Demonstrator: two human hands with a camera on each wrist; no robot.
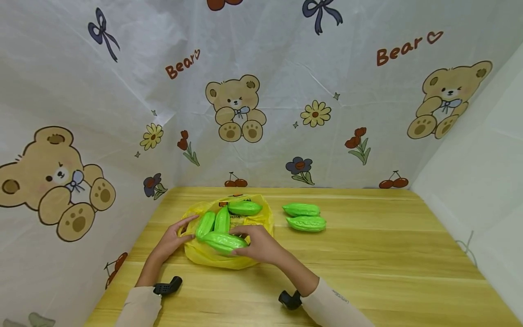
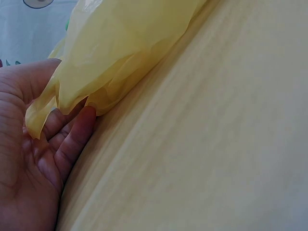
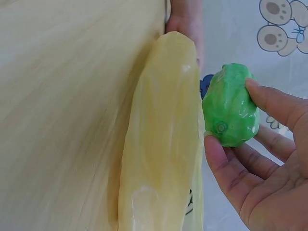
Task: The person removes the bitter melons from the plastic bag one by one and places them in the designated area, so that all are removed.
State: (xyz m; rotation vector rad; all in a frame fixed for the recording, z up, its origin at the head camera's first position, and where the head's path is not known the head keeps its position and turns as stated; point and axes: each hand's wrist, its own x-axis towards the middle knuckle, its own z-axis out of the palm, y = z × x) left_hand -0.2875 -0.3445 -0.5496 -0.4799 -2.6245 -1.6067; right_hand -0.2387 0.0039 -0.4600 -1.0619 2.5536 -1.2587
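Note:
A yellow plastic bag [image 1: 222,262] lies spread open on the table, with three green bitter melons inside, among them one melon [image 1: 244,208] at its far side. My right hand [image 1: 261,244] grips another bitter melon [image 1: 224,242] by one end, thumb on one side and fingers on the other. In the right wrist view this melon [image 3: 231,106] shows above the bag's rim. My left hand [image 1: 173,238] holds the bag's left edge; in the left wrist view a strip of the bag [image 2: 41,115] passes between thumb and curled fingers.
Two more bitter melons lie side by side right of the bag, the far one [image 1: 301,210] behind the near one [image 1: 306,223]. A cloth printed with bears [image 1: 278,150] hangs behind the wooden table [image 1: 376,254]. A thin cord [image 1: 467,247] is at the right edge.

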